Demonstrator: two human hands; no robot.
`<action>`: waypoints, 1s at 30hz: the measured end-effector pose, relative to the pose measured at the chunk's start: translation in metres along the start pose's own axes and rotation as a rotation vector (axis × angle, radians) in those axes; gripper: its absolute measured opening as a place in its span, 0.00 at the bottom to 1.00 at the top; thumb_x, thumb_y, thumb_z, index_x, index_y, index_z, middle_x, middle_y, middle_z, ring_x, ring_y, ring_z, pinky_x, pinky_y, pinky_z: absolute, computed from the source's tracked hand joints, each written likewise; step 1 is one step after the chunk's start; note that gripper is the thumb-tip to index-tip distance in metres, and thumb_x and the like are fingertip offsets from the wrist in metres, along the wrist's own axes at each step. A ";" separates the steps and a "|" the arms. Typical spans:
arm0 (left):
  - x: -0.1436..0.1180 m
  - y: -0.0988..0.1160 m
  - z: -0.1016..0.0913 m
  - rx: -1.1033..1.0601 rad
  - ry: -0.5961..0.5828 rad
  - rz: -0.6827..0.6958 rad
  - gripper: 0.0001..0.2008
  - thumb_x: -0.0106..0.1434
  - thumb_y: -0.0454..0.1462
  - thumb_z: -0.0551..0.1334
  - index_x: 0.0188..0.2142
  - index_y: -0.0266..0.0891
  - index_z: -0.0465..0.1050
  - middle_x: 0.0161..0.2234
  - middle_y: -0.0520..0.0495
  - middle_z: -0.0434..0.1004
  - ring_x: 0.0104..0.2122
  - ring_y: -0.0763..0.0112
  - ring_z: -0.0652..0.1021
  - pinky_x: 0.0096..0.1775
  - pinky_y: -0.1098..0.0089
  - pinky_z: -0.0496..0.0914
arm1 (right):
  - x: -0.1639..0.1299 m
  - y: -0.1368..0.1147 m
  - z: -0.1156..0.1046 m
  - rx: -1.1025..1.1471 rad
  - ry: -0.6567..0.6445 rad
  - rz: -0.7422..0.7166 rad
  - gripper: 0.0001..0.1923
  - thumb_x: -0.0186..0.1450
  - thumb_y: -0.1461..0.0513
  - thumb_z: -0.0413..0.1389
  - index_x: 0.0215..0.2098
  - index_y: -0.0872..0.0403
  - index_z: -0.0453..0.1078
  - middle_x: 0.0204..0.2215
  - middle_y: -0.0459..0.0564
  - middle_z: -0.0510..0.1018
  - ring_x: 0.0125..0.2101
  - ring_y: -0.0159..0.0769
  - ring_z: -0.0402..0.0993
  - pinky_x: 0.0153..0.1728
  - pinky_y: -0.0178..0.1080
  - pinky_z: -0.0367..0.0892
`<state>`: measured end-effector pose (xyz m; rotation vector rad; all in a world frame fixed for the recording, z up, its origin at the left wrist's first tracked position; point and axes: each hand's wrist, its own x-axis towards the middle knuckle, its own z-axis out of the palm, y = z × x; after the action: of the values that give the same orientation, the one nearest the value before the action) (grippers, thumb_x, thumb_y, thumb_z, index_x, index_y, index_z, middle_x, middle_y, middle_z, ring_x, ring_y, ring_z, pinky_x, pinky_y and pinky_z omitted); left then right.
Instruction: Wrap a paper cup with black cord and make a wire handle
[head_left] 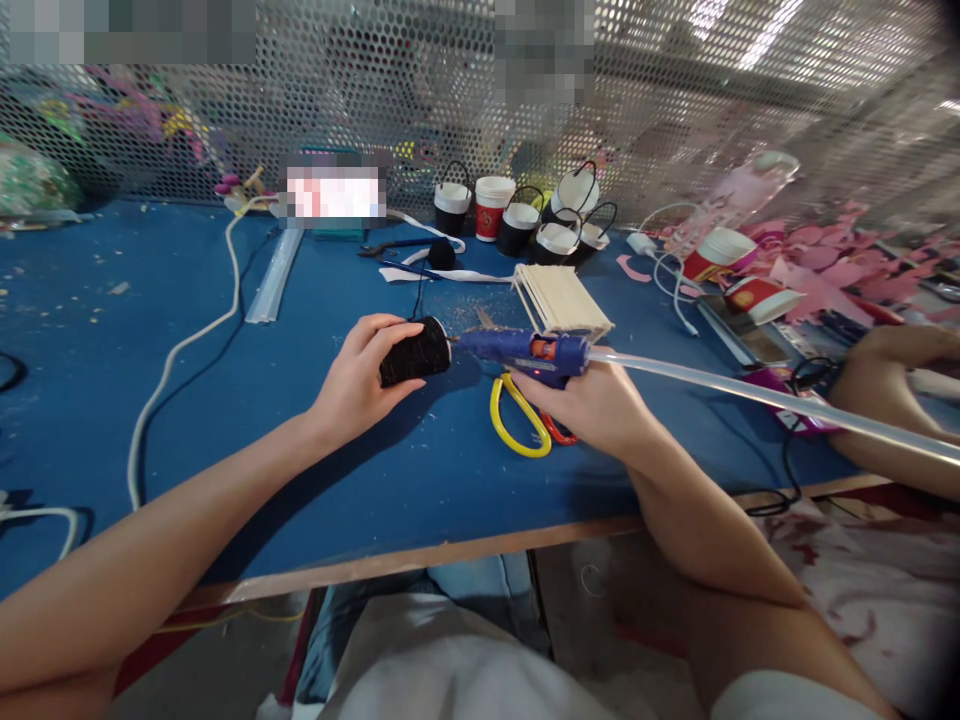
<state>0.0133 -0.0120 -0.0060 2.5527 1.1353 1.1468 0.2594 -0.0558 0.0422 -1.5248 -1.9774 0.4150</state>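
My left hand (364, 375) grips a paper cup (417, 352) wrapped in black yarn, tipped on its side with its pale rim toward the right. A black strand runs from the cup back to a small ball of black yarn (441, 254). In my right hand (600, 405) is a blue glue gun (517, 350), its nozzle at the cup's rim; whether it touches I cannot tell. From the gun's rear a long clear glue stick (750, 392) sticks out to the right. Scissors with yellow and red handles (517, 425) lie below the gun, partly hidden.
Several small cups with black handles (517, 230) and a red paper cup (495, 208) stand by the mesh wall. Behind the gun sits a bundle of wooden sticks (562, 298). Clear glue sticks (276, 275) and a white cable (187, 340) lie left. Another person's arm (900, 400) rests right.
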 end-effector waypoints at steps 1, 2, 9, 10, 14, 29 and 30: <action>0.000 0.000 0.000 -0.001 -0.004 0.001 0.25 0.53 0.34 0.65 0.50 0.43 0.60 0.48 0.42 0.64 0.50 0.60 0.67 0.51 0.56 0.65 | 0.000 0.000 0.000 -0.014 0.002 -0.001 0.09 0.58 0.58 0.55 0.30 0.56 0.71 0.26 0.49 0.76 0.28 0.36 0.70 0.31 0.37 0.66; 0.000 0.000 0.000 0.001 -0.008 0.000 0.25 0.53 0.34 0.64 0.50 0.43 0.60 0.48 0.42 0.64 0.50 0.60 0.67 0.51 0.56 0.65 | 0.000 0.000 0.000 -0.030 0.007 0.001 0.09 0.57 0.58 0.55 0.30 0.56 0.71 0.26 0.49 0.76 0.27 0.36 0.70 0.31 0.38 0.66; -0.001 0.000 0.000 0.024 -0.030 0.026 0.24 0.55 0.35 0.63 0.51 0.44 0.60 0.50 0.41 0.63 0.52 0.57 0.66 0.52 0.54 0.64 | 0.003 -0.002 0.000 -0.021 0.010 0.001 0.09 0.57 0.60 0.55 0.32 0.57 0.72 0.30 0.51 0.77 0.31 0.38 0.72 0.33 0.38 0.66; -0.002 0.000 0.000 0.028 -0.035 0.031 0.24 0.56 0.35 0.62 0.52 0.44 0.60 0.50 0.41 0.63 0.52 0.57 0.66 0.52 0.54 0.64 | 0.003 -0.001 0.000 -0.010 0.008 0.001 0.09 0.57 0.60 0.55 0.33 0.57 0.72 0.30 0.51 0.77 0.31 0.38 0.72 0.34 0.39 0.66; -0.003 -0.002 0.001 0.049 -0.039 0.061 0.24 0.57 0.37 0.61 0.52 0.44 0.60 0.51 0.41 0.62 0.53 0.56 0.65 0.52 0.53 0.63 | 0.004 -0.001 0.000 0.001 0.015 0.007 0.10 0.57 0.60 0.55 0.34 0.57 0.72 0.32 0.52 0.77 0.33 0.40 0.73 0.36 0.40 0.67; -0.004 0.000 0.002 0.091 -0.062 0.118 0.21 0.58 0.37 0.60 0.52 0.45 0.60 0.51 0.40 0.62 0.52 0.56 0.66 0.50 0.52 0.64 | 0.010 -0.002 0.004 -0.034 0.021 -0.030 0.09 0.57 0.61 0.55 0.35 0.56 0.72 0.31 0.52 0.77 0.33 0.40 0.72 0.35 0.40 0.66; -0.003 0.000 0.002 0.087 -0.066 0.116 0.22 0.58 0.37 0.60 0.52 0.45 0.60 0.51 0.40 0.62 0.52 0.56 0.66 0.50 0.52 0.64 | 0.010 -0.002 0.004 -0.033 0.019 -0.033 0.09 0.57 0.61 0.55 0.35 0.56 0.72 0.31 0.52 0.77 0.33 0.40 0.72 0.35 0.40 0.66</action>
<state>0.0133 -0.0138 -0.0098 2.7335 1.0576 1.0500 0.2540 -0.0460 0.0431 -1.5086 -2.0013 0.3551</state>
